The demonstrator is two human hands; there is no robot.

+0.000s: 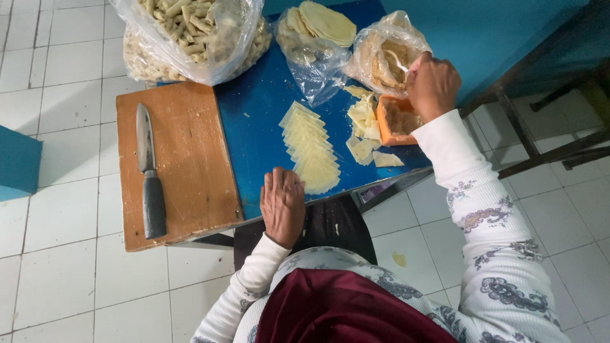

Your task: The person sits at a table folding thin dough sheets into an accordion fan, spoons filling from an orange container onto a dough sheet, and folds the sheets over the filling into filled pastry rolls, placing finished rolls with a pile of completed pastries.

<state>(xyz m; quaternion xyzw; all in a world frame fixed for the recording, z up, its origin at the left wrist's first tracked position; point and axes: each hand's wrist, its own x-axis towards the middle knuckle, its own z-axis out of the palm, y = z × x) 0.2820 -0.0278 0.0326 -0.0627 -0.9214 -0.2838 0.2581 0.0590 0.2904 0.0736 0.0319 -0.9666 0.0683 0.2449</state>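
Note:
My left hand [283, 204] rests flat on the near edge of the blue table [257, 121], fingers together, just left of a row of overlapping pale dough wrappers [310, 149]. My right hand [433, 84] is closed on a white spoon [396, 61] that dips into a clear bag of brownish filling [385, 54]. Right below that hand sits a small orange tub [395, 121] with filling in it. Loose wrapper pieces [363, 124] lie between the tub and the row.
A wooden cutting board [181, 159] with a black-handled knife [148, 171] covers the table's left part. Big clear bags of rolled pieces [190, 35] and a bag of round wrappers [321, 28] stand at the back. White tiled floor [57, 254] surrounds; dark metal furniture legs [540, 140] at right.

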